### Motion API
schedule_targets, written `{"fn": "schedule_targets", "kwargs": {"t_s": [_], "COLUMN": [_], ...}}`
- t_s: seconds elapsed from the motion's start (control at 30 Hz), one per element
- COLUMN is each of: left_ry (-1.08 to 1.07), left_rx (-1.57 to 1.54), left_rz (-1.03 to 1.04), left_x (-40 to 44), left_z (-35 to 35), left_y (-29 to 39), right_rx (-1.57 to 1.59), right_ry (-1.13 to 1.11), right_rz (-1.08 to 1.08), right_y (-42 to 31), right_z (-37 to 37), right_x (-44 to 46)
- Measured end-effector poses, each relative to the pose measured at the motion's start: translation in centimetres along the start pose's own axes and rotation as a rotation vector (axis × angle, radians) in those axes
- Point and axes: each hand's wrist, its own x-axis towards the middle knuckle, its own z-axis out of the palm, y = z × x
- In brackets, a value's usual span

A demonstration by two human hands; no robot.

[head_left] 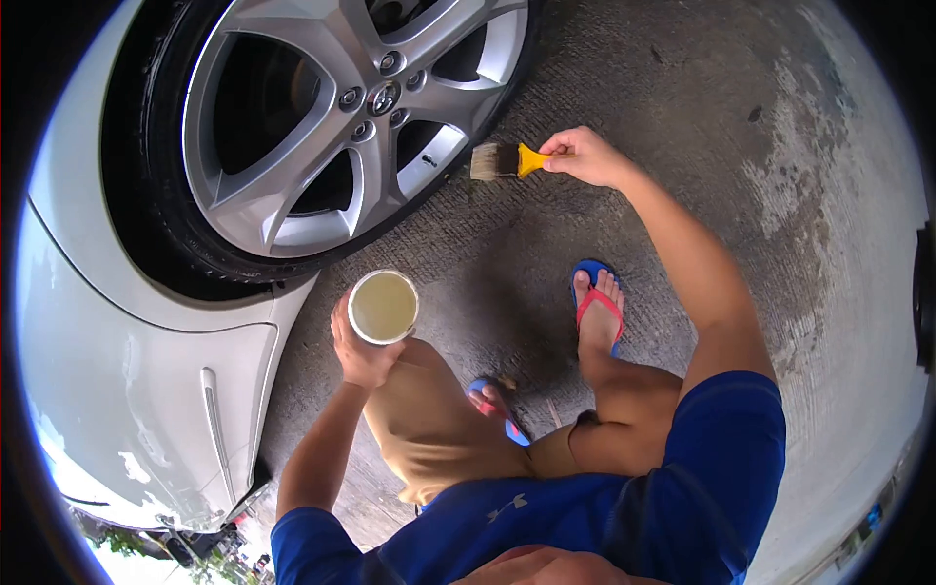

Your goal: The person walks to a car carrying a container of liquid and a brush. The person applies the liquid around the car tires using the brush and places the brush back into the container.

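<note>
My left hand [361, 346] is wrapped round a white-rimmed tub [383, 307] of cloudy, yellowish liquid, held above my bent knee. In my right hand [585, 158] is a paintbrush [512, 161], gripped by its yellow handle. Its pale bristles point left toward the car's tire [444, 185], close to the tire's edge; whether they touch it I cannot tell. Inside the tire sits a silver alloy wheel [283, 219] with several spokes and lug nuts round a centre cap.
The pale car body [146, 370] curves along the left side, around the wheel. Rough concrete floor [673, 107] lies beneath, with whitish worn patches at the right. My feet, in blue flip-flops [592, 268] with red straps, are below my hands.
</note>
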Motion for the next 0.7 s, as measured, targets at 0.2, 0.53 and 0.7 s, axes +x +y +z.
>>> {"fn": "schedule_targets", "kwargs": {"t_s": [0.2,0.53,0.7], "left_ry": [-0.037,0.010,0.017], "left_rx": [-0.007,-0.114,-0.125], "left_rz": [-0.079,-0.066,-0.037], "left_x": [-0.5,-0.8,-0.7], "left_z": [-0.5,-0.4,-0.4], "left_y": [-0.7,0.1,0.1], "right_rx": [-0.351,-0.514,-0.471], "right_ry": [0.468,0.966,0.891], "right_rz": [0.099,-0.102,0.029], "right_y": [3.9,1.1,3.2], "right_z": [0.6,-2.7,1.9], "right_x": [3.7,5.9,5.9]}}
